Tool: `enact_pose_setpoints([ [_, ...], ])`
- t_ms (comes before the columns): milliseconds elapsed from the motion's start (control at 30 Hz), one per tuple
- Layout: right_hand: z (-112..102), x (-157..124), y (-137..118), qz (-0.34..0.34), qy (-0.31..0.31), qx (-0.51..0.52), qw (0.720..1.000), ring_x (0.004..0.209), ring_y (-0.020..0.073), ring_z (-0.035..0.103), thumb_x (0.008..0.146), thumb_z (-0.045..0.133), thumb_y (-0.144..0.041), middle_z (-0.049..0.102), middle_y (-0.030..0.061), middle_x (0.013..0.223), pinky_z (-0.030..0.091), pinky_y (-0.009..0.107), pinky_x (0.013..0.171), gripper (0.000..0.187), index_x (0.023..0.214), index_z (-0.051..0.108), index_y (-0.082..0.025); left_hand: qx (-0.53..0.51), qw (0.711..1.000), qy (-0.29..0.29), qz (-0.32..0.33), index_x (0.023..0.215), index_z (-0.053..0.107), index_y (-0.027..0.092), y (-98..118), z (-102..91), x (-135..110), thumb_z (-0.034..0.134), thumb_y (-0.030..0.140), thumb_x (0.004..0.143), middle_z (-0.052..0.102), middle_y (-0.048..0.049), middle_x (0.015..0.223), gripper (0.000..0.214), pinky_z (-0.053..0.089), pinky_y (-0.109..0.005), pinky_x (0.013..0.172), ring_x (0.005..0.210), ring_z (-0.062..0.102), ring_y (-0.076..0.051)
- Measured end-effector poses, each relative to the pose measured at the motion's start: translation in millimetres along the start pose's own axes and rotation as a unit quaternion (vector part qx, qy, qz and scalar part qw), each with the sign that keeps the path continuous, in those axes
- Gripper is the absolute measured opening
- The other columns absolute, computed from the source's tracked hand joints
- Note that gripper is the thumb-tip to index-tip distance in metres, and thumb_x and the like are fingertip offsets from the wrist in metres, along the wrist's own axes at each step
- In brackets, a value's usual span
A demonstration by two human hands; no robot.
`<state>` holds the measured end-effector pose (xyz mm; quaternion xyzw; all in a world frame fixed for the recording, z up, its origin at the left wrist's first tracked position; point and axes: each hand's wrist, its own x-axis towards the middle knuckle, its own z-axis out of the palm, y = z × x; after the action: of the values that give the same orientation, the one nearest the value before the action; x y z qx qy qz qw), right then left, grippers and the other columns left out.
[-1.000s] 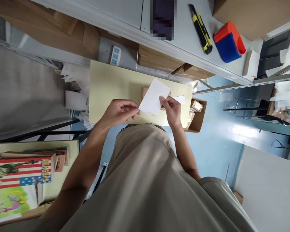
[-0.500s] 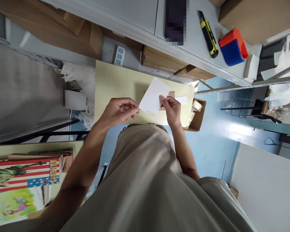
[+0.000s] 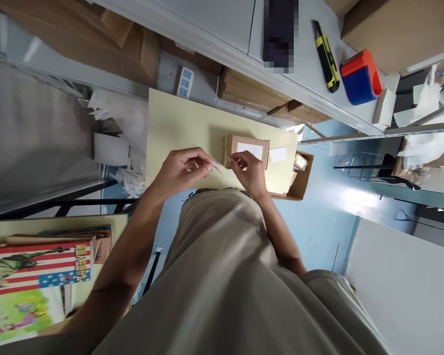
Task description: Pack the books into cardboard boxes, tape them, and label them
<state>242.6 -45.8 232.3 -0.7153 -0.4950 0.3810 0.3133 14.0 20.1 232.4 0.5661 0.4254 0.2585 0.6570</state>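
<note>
My left hand (image 3: 190, 167) is closed in a pinch on a thin white slip of paper (image 3: 218, 169), seen nearly edge-on. To its right, my right hand (image 3: 249, 172) has its fingers curled, thumb and forefinger close together; whatever they hold, if anything, is too small to make out. Just behind those fingers a brown cardboard box (image 3: 233, 141) lies on the pale yellow table (image 3: 181, 118). A white label (image 3: 249, 148) shows on the box's top, partly covered by my right hand. Beside the box lies another white paper piece (image 3: 278, 154).
An open carton (image 3: 304, 180) with wrapped packs stands off the table's right end. A power strip (image 3: 185, 82) lies behind the table. The shelf above holds a utility knife (image 3: 326, 58) and a red-blue tape dispenser (image 3: 361, 79). Books (image 3: 37, 266) lie at lower left.
The white sheet that was in my right hand no longer shows there face-on. That hand has moved left, and the labelled box has come into view. My left hand stays nearly in place.
</note>
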Motion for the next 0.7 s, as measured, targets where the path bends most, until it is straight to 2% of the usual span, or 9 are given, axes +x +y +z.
enact_pose_setpoints([
  [100,1.6,-8.8,-17.7,-0.058,-0.06,0.034,0.996,0.089,0.0205,0.075,0.105,0.079,-0.064,0.08,0.0065,0.105,0.066,0.037,0.08,0.035,0.103,0.085,-0.029,0.032,0.999,-0.007,0.012,0.084,0.075,0.022,-3.4,0.1,1.5,0.079,0.049,0.087,0.076,-0.0056,0.081,0.028,0.056,-0.028,0.068,0.076,0.072,-0.02],
  [200,3.7,-11.7,-28.5,-0.078,-0.077,0.034,0.993,0.086,0.0198,0.074,0.105,0.081,-0.06,0.078,0.0052,0.101,0.066,0.035,0.075,0.031,0.101,0.085,-0.03,0.046,0.998,-0.018,0.027,0.085,0.076,0.022,-7.2,1.4,3.1,0.079,0.049,0.087,0.078,-0.0053,0.083,0.027,0.056,-0.028,0.067,0.076,0.071,-0.019],
  [467,3.5,-5.2,-17.5,-0.067,-0.082,0.003,0.994,0.079,0.0167,0.07,0.108,0.075,-0.045,0.076,0.0029,0.098,0.063,0.033,0.077,0.023,0.092,0.077,-0.028,0.08,0.995,-0.037,0.038,0.087,0.079,0.022,-15.8,2.8,7.0,0.074,0.04,0.088,0.08,-0.0047,0.086,0.018,0.055,-0.026,0.065,0.075,0.071,-0.019],
  [700,-11.6,-5.5,-5.8,-0.011,-0.064,0.011,0.998,0.086,0.0181,0.071,0.104,0.071,-0.043,0.077,0.0031,0.098,0.059,0.032,0.075,0.02,0.093,0.073,-0.026,0.169,0.985,0.037,-0.009,0.077,0.072,0.024,-47.9,-12.7,14.7,0.071,0.026,0.076,0.079,-0.0014,0.08,0.002,0.054,-0.028,0.071,0.074,0.072,-0.02],
])
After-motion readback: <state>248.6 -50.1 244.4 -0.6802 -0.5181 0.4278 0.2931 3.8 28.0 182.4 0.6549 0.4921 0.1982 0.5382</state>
